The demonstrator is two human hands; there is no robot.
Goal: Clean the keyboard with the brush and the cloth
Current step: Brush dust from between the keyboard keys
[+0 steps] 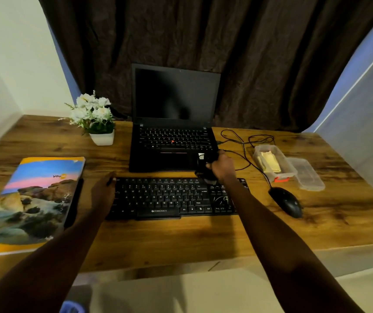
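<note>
barely distinct brush [204, 168], right hand [224, 164] gripping

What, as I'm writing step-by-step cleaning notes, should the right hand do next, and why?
Probably sweep the brush leftward along the top row of the keyboard: the right hand grips it with the bristles at the upper right keys, while the left hand rests on the left edge.

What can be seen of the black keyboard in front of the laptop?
Black, plastic-looking, with white legends and ZEBRONICS near the front edge, the keyboard lies flat on the wooden desk before the laptop. The left hand rests on its left end; the right hand holds a brush over its far right part.
</note>
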